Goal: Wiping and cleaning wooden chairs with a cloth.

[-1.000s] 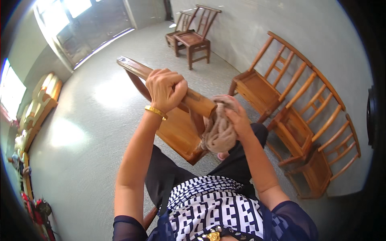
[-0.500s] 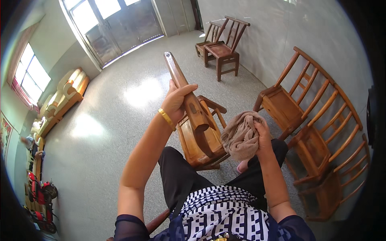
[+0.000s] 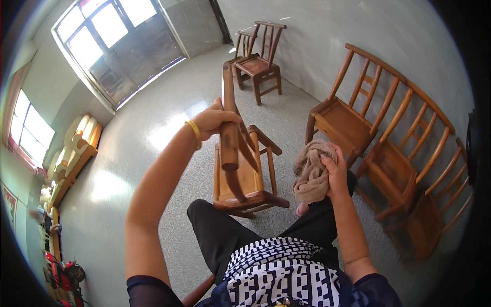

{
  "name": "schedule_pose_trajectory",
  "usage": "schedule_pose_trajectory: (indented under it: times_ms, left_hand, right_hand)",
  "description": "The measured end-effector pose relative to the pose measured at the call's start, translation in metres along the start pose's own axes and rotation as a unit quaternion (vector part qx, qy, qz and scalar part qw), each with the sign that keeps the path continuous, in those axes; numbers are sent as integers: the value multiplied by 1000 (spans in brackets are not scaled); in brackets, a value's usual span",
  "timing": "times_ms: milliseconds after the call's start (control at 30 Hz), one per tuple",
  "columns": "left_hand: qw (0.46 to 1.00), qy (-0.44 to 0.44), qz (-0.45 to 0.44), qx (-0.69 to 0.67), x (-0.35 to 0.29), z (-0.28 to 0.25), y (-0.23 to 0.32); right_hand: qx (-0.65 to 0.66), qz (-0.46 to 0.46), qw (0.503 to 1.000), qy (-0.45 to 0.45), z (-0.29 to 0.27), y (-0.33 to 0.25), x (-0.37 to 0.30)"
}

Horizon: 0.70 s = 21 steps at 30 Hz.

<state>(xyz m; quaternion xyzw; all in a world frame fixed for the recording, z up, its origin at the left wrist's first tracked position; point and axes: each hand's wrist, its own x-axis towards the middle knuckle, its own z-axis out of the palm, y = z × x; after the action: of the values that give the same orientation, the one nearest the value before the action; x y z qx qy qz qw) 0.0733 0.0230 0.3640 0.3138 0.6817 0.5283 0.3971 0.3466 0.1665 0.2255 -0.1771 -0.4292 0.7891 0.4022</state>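
A wooden chair (image 3: pixel 255 187) stands in front of my knees, its backrest rising toward me. My left hand (image 3: pixel 217 123) is wrapped round the chair's thick top rail (image 3: pixel 229 146), thumb across it. Curved back slats run down from the rail to the seat, partly hidden by the rail. To the right of that chair, my right hand (image 3: pixel 335 171) grips a bunched, brownish towel (image 3: pixel 311 174), held in the air and apart from the wood.
Several wooden chairs (image 3: pixel 340 125) line the wall on my right, the closest within arm's reach. Two more chairs (image 3: pixel 257 66) stand farther back. A cushioned sofa (image 3: pixel 76 151) and a red machine (image 3: pixel 61 279) are along the left side. Double doors (image 3: pixel 120 56) are at the far end.
The view has shifted, and the held top rail has swung from a slant to nearly straight up in the picture. The towel appears slightly farther right, still in my right hand.
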Motion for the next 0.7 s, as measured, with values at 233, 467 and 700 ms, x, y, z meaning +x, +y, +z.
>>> schedule_pose_trajectory:
  times_ms: [233,467,700]
  left_hand:
    - [969,5,-80,232,-15,-20,12]
    - [741,213,-83,632,-18,-57,1]
    - [721,288,-87,624,32,-44,9]
  right_hand:
    - [-31,-7,999,6,-13,5,1]
    - [-12,-4,1000,-19,-10,2,-1]
    - [-47,-11,998,-32,0,3,-10]
